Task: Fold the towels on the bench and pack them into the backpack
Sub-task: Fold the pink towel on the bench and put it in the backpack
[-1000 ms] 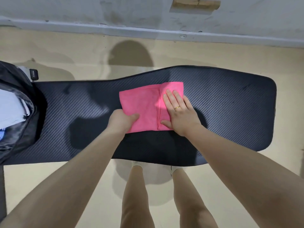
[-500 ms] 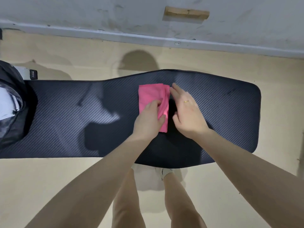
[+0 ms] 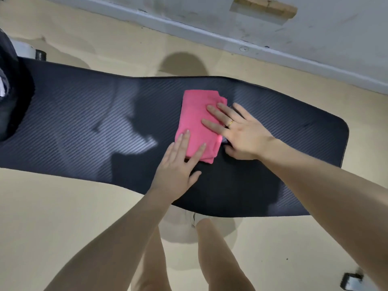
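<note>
Folded towel pressed flat on the bench

The pink towel (image 3: pixel 199 122) lies folded mid-bench (image 3: pixel 84 122). The left hand (image 3: pixel 178 164) rests on its 6 o'clock edge, the right hand (image 3: pixel 239 131) on its 3 o'clock side, both with fingers straight and flat. The backpack (image 3: pixel 12 101) sits at the bench's 9 o'clock end.

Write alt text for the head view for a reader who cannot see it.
Seen from above, a person's left hand and right hand press flat on a folded pink towel lying on a dark padded bench. A black backpack sits at the bench's left end, mostly out of frame.
</note>
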`<action>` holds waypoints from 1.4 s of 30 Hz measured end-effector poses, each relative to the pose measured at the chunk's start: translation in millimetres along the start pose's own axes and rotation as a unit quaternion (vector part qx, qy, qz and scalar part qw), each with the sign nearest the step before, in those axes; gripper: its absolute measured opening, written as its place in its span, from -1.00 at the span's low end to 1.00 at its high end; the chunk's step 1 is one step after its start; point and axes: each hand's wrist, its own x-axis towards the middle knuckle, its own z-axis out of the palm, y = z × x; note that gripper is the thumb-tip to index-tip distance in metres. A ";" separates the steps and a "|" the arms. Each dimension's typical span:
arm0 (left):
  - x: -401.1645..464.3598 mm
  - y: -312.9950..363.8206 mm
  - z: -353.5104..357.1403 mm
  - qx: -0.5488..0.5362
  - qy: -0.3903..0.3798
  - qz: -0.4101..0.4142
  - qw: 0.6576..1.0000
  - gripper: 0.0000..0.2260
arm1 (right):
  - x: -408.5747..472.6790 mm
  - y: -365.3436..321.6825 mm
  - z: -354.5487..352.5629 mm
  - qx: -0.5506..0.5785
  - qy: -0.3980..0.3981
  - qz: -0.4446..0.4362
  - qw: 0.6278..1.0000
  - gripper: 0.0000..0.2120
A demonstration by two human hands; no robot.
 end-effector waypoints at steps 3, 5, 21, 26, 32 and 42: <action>12.3 1.0 6.2 0.002 -0.002 -0.001 1.000 -0.37 | 3.9 -1.3 -0.1 0.053 -0.048 0.020 0.997 -0.06; 16.9 4.6 7.2 0.026 -0.021 -0.029 0.999 -0.27 | 5.1 -8.0 -1.8 0.071 -0.061 0.039 0.995 -0.01; -23.9 -50.7 -138.6 -0.406 -0.017 -0.201 0.891 -0.66 | 25.6 -97.0 -114.3 0.307 0.053 0.055 0.949 -0.68; -83.3 -97.7 -200.0 -0.476 0.048 -0.249 0.842 -0.47 | 65.5 -167.5 -172.4 0.401 -0.002 0.069 0.914 -0.65; -140.6 -179.3 -251.4 -0.500 0.144 -0.337 0.785 -0.77 | 136.3 -258.6 -219.0 0.408 0.037 0.011 0.912 -0.54; -185.3 -326.0 -257.4 -0.232 0.083 -0.397 0.884 -0.58 | 250.0 -333.3 -219.0 0.454 0.035 0.164 0.875 -0.61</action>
